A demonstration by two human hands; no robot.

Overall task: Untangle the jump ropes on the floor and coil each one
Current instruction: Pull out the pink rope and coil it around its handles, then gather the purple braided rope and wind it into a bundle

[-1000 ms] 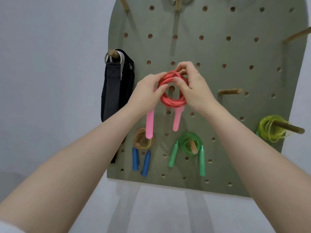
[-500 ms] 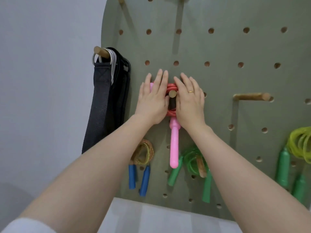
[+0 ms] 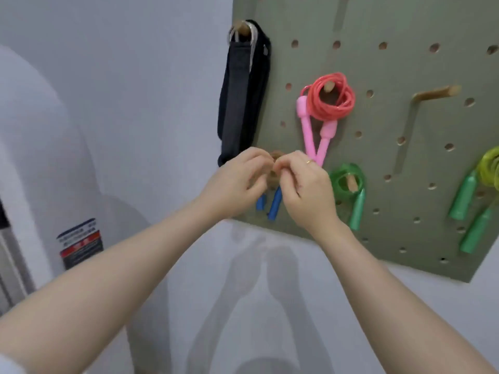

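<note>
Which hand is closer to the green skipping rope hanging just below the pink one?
The right hand. It sits just beside the green rope, close to its coil. The left hand is farther off, beyond the right hand, by the blue-handled rope.

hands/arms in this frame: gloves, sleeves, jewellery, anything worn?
No gloves. Both forearms are bare. The right hand wears a thin gold-coloured ring on one finger. The left hand shows no ring or watch. A bit of white sleeve shows at the lower left corner, high on the left arm.
</note>
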